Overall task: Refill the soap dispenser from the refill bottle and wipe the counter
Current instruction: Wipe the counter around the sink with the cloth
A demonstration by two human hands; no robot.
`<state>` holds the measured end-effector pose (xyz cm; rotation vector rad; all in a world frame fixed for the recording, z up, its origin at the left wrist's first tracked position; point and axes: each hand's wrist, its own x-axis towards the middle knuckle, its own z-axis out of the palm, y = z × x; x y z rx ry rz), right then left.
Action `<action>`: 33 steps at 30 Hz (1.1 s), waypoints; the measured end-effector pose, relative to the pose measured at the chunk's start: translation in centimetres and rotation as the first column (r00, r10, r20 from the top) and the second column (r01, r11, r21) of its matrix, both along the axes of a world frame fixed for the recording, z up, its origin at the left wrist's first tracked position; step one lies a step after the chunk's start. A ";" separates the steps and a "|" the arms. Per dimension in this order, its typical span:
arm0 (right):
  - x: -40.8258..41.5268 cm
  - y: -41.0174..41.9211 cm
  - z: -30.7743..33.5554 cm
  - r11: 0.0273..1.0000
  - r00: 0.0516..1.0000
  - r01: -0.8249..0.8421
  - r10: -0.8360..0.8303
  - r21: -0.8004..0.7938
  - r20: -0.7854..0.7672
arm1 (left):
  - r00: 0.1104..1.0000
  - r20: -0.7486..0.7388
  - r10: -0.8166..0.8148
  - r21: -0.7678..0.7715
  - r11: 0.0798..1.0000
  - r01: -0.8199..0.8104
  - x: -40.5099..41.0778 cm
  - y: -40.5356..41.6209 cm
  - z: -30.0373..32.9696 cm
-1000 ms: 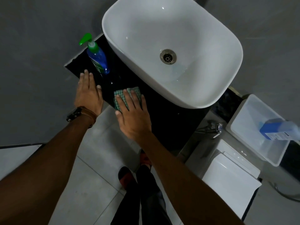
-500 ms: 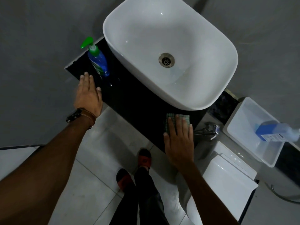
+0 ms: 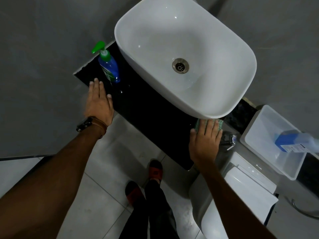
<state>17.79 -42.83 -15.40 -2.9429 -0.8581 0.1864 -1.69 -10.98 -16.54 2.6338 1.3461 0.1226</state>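
Your right hand [image 3: 204, 140] lies flat, fingers straight, pressing the green cloth [image 3: 209, 124] onto the black counter [image 3: 148, 109] at its right end, under the basin [image 3: 184, 54]; your left hand [image 3: 99, 102] rests open beside the soap dispenser [image 3: 108, 65]; the refill bottle [image 3: 296, 141] lies far right on a tub [image 3: 269, 140].

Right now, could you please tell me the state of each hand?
Left hand: open, flat on the black counter, holding nothing.
Right hand: open, straight fingers pressing the green cloth on the counter.
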 end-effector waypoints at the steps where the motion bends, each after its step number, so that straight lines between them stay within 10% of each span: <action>1: -1.5 0.1 0.1 1.000 1.000 -0.022 0.022 -0.001 0.004 | 1.000 -0.004 -0.005 0.003 1.000 0.005 0.0 0.0 0.1; 20: -12.3 21.4 0.6 0.845 0.843 -0.531 0.534 0.055 -0.059 | 0.998 0.058 0.014 -0.045 0.999 -0.011 -0.3 0.4 -0.4; 33: -10.9 16.2 0.4 0.829 0.830 -0.551 0.556 0.101 -0.033 | 0.997 0.066 0.047 -0.093 0.995 -0.041 -0.1 0.5 -0.7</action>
